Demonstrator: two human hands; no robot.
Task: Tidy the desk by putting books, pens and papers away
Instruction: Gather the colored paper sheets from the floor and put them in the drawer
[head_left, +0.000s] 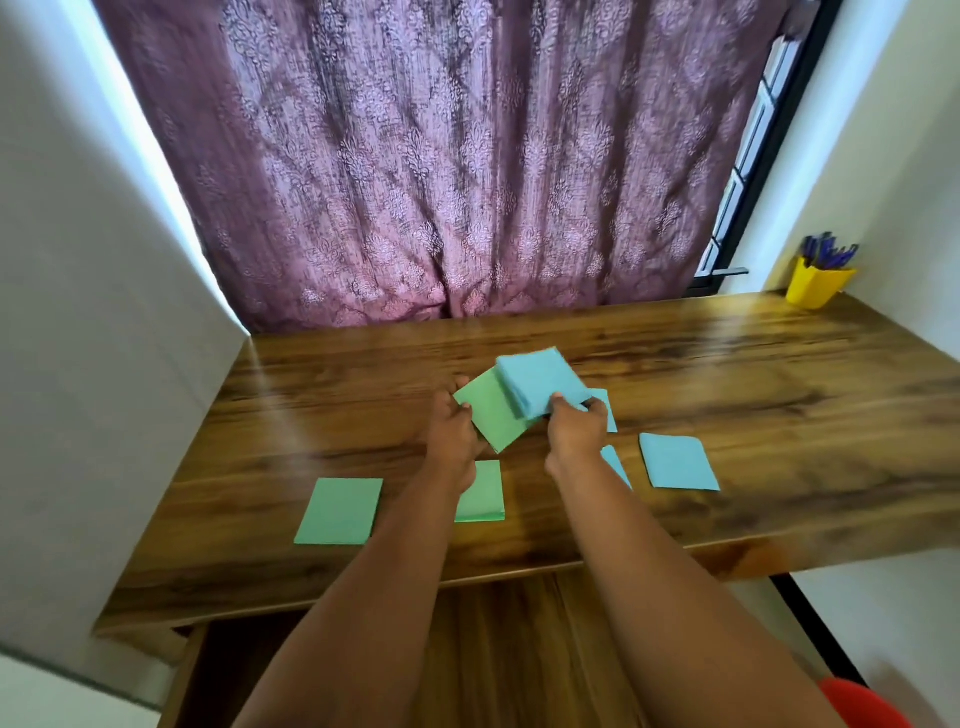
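Your left hand (453, 434) grips a green paper (491, 413) above the middle of the wooden desk (753, 395), thumb curled over its near-left edge. Your right hand (576, 428) pinches a blue paper (537, 382), blurred and overlapping the green one's far corner; it may be more than one sheet, the blur makes that hard to tell.

Flat on the desk lie a second green paper (340, 512) near the front edge at left, a third green paper (488, 493) partly hidden under your left forearm, a loose blue paper (678, 462) to the right of your right wrist, and slivers of other blue sheets (618, 467) showing beside that hand.

At the desk's far right corner a yellow cup (815, 288) holds blue pens (826, 254). A purple patterned curtain (441, 156) hangs behind the desk.
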